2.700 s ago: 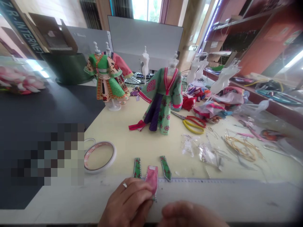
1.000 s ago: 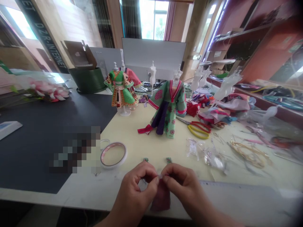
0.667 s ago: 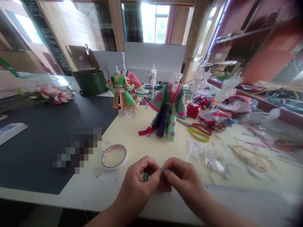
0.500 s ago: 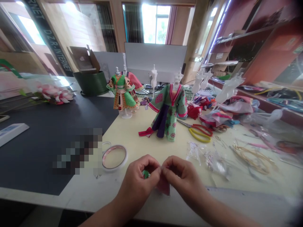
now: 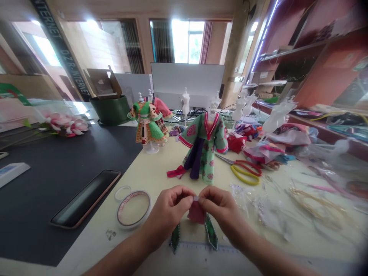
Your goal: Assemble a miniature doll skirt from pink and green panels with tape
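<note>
My left hand (image 5: 169, 207) and my right hand (image 5: 220, 207) pinch the top of a small pink fabric piece (image 5: 197, 212) between their fingertips, with a white strip (image 5: 196, 198) at its upper edge. Just below them lie two narrow green strips edged with beads, the left strip (image 5: 175, 238) and the right strip (image 5: 211, 232). Both rest across a metal ruler (image 5: 207, 248). My wrists hide part of the ruler.
On the cream tabletop (image 5: 161, 172) stand a roll of double-sided tape (image 5: 133, 209) and a green doll dress (image 5: 203, 147) on a white stand. Red-and-yellow scissors (image 5: 245, 172), clear plastic bags (image 5: 258, 209) and fabric scraps (image 5: 267, 150) lie to the right. A phone (image 5: 85, 199) rests on the black mat (image 5: 34, 207).
My hands have risen and come closer together, and the two green strips now show below them. The pink piece hangs shorter from my fingers. The view has tilted downward.
</note>
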{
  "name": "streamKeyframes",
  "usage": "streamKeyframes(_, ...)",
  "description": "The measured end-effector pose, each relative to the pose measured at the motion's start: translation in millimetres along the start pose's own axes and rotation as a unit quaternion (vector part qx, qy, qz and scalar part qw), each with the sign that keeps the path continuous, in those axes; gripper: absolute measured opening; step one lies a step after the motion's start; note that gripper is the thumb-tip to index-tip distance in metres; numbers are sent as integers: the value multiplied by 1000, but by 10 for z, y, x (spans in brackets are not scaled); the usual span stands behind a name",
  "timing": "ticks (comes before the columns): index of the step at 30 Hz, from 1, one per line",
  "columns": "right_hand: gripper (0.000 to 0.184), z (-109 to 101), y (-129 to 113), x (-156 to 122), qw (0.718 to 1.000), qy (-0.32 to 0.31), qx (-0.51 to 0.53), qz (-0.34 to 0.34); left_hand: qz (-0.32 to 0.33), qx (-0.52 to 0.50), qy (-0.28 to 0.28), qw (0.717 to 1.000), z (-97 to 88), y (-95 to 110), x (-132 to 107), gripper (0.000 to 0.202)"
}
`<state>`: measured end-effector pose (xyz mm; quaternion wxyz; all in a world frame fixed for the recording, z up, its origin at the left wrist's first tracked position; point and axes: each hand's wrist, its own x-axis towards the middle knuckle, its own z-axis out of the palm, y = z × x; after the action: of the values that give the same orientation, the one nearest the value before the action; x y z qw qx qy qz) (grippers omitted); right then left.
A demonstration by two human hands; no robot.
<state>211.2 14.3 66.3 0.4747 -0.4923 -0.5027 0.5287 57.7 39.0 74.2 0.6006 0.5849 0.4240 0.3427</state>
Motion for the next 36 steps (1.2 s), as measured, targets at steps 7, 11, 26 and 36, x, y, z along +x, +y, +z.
streamKeyframes(7, 15, -69, 71, 48, 998, 29, 20, 45, -21, -32, -14, 999, 10, -129, 101, 7)
streamKeyframes(11, 14, -91, 90, 72, 997, 22, 48, 62, -27, -41, -25, 999, -6, -168, 113, 9)
streamKeyframes(26, 14, -71, 108, 57, 996, -29, 63, 63, -41, -61, -4, 997, -8, -169, 108, 12)
streamKeyframes(36, 6, -130, 182, 7, 936, 117, -217, -251, -16, -49, 37, 998, 0, -191, 85, 15)
